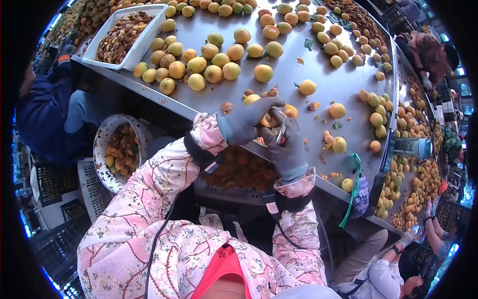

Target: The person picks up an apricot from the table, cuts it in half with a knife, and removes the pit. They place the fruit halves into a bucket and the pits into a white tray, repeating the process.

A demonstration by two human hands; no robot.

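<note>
Both my hands, in grey gloves, meet over the near edge of the metal table [229,103]. My left hand [248,121] is closed around a cut orange fruit [269,120]. Fingers curled, my right hand [289,145] grips a small knife [282,130] with a pale blade and a bit of red at the handle, close against the fruit. Another cut fruit [290,111] lies just beyond my fingertips. Whole yellow-green fruits [263,73] and brown scraps [226,107] are scattered on the table beyond my hands.
A white tray of pits [162,19] sits at the table's back left. Below the left edge stands a white bucket [102,133] of fruit pieces. A green strap [356,185] hangs over the right edge near a bottle [413,148]. People work at both sides.
</note>
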